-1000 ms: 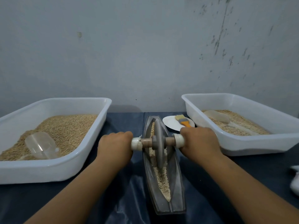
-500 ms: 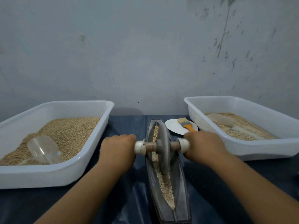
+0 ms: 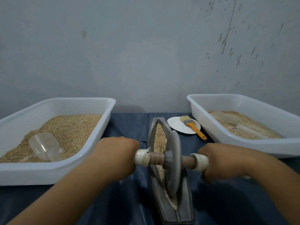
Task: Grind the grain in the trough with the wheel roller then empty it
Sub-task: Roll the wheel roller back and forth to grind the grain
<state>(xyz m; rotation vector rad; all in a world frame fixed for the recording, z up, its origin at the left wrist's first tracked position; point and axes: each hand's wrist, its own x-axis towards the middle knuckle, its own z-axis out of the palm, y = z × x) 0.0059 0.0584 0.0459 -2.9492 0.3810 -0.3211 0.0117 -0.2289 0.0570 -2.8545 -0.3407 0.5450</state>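
Note:
A narrow grey boat-shaped trough (image 3: 186,200) lies lengthwise on the dark blue table between my arms. Tan grain (image 3: 159,138) fills its groove. A grey wheel roller (image 3: 173,163) stands upright in the groove, near the trough's middle and toward me. A wooden axle with white end caps runs through the wheel. My left hand (image 3: 113,158) grips the left end of the axle. My right hand (image 3: 227,161) grips the right end. The grain under the wheel is hidden.
A white tub (image 3: 53,174) of grain with a clear scoop (image 3: 43,146) sits on the left. Another white tub (image 3: 266,146) with grain and a scoop (image 3: 224,118) sits on the right. A white plate (image 3: 177,125) bearing an orange-handled brush (image 3: 193,126) lies behind the trough. A grey wall stands close behind.
Both hands have pulled the wheel roller along the groove toward me, from the far part of the trough to its middle.

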